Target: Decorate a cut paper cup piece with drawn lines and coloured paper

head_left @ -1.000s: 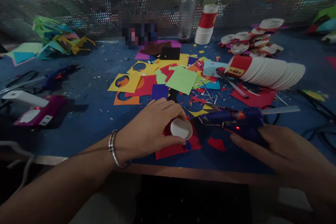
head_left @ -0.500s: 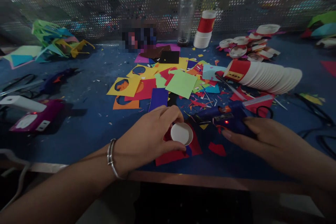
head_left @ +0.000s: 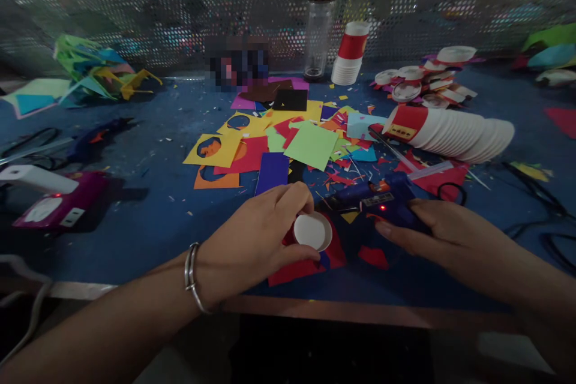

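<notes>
My left hand (head_left: pixel 274 228) is wrapped round a small paper cup (head_left: pixel 312 232), whose white round face is turned up. Beneath the cup lies a red paper sheet (head_left: pixel 288 272) near the table's front edge. My right hand (head_left: pixel 432 234) grips a blue glue gun (head_left: pixel 391 201) by its handle; a small red light glows on its side. The gun's nozzle points left, just above and to the right of the cup. A clear glue stick (head_left: pixel 431 170) sticks out of its back. A small red scrap (head_left: pixel 373 257) lies below the gun.
Coloured sheets (head_left: pixel 311 145) and scraps cover the table's middle. A stack of paper cups (head_left: pixel 454 132) lies at right. Behind stand a glass bottle (head_left: pixel 318 36) and more cups (head_left: pixel 350 54). Another glue gun (head_left: pixel 96 139) and a purple device (head_left: pixel 67 201) are at left.
The glue gun in my right hand has shifted slightly left and up, nearer the cup. My left hand and the cup have barely moved. The view has shifted a little.
</notes>
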Motion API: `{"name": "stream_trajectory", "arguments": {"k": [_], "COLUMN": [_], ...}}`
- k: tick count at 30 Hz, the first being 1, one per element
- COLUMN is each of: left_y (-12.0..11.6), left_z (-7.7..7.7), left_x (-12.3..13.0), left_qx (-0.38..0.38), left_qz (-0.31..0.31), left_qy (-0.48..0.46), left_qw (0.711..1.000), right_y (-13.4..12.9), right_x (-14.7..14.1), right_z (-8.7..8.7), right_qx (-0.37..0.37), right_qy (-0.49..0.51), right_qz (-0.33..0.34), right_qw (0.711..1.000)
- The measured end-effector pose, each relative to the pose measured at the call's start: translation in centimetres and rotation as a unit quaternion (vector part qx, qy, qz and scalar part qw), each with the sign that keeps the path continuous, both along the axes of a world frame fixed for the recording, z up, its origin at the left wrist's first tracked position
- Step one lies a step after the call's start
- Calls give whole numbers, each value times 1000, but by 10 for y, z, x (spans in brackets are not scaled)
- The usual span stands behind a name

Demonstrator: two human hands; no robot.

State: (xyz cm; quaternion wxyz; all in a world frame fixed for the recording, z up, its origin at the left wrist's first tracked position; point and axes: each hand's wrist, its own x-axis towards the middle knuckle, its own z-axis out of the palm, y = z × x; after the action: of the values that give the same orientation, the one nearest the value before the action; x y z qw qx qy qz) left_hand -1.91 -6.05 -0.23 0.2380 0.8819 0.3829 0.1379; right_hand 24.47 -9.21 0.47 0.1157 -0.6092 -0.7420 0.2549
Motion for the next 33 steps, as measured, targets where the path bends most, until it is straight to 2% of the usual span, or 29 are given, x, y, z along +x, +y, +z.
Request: {"name": "stream_trajectory", "arguments": {"k": [13,22,28,33], "left_y": [1,1,2,1], "left_z": [0,-1,-1,-1], "left_x": [0,1,0,0], "left_qx": [-6,27,42,51], "left_qz": [0,-6,-4,-5], "left_qy": [1,11,27,34], "left_qw": [1000,1000,999,998], "right_y": [-3,-23,-40,-53], "right_x": [5,24,19,19], "right_z": [4,-12,-6,-11], "right_qx": [14,35,29,54], "right_qy": [1,-23,-9,-12], "right_qz": [-12,33,0,-29], "right_qw": [1000,999,1000,998]}}
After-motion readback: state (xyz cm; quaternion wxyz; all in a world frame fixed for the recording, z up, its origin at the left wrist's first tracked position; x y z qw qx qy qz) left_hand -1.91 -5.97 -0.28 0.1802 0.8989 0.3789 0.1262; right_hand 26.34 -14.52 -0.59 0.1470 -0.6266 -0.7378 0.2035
